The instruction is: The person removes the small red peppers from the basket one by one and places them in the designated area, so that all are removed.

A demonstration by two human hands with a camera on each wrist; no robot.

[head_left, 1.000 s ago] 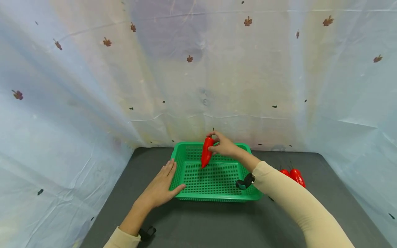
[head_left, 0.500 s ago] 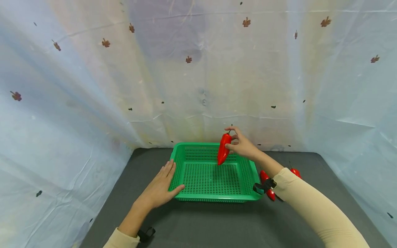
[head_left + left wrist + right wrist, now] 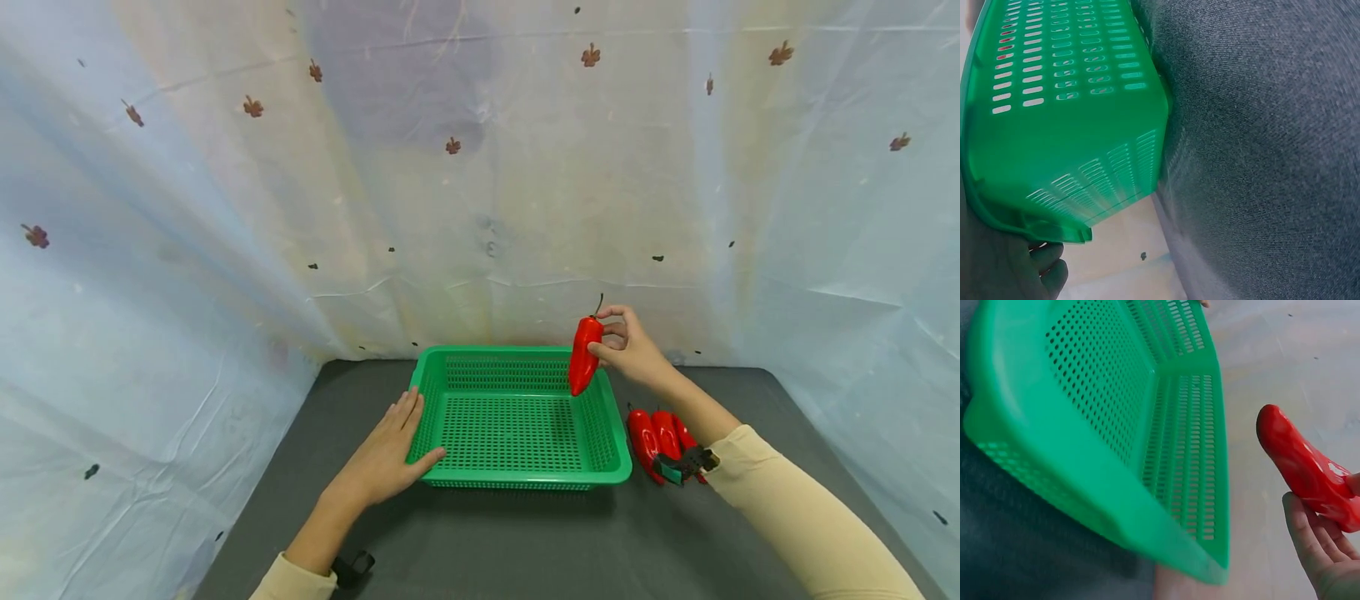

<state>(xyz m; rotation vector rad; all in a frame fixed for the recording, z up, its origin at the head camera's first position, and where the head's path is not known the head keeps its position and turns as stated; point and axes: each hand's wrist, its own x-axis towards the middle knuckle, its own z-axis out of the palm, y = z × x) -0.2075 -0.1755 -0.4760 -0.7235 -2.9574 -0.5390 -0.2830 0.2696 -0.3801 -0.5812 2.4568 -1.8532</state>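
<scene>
My right hand [image 3: 633, 348] pinches a red chili pepper [image 3: 585, 357] near its stem end, and the pepper hangs tip down above the right back part of a green plastic basket [image 3: 517, 481]. In the right wrist view the same pepper [image 3: 1307, 469] lies between thumb and fingers, apart from the basket [image 3: 1222, 456]. My left hand [image 3: 386, 450] rests on the basket's left rim with straight fingers. Its fingers [image 3: 1050, 269] show at the rim in the left wrist view. No pepper shows inside the basket.
Several red peppers [image 3: 643, 442] lie side by side on the dark grey table [image 3: 525, 550], right of the basket and partly hidden by the right wrist's black strap [image 3: 686, 462]. A pale, leaf-patterned sheet [image 3: 525, 208] hangs behind and at the sides.
The right hand has moved to the right with the pepper, from above the basket's middle to above its right side. The left hand stays on the rim.
</scene>
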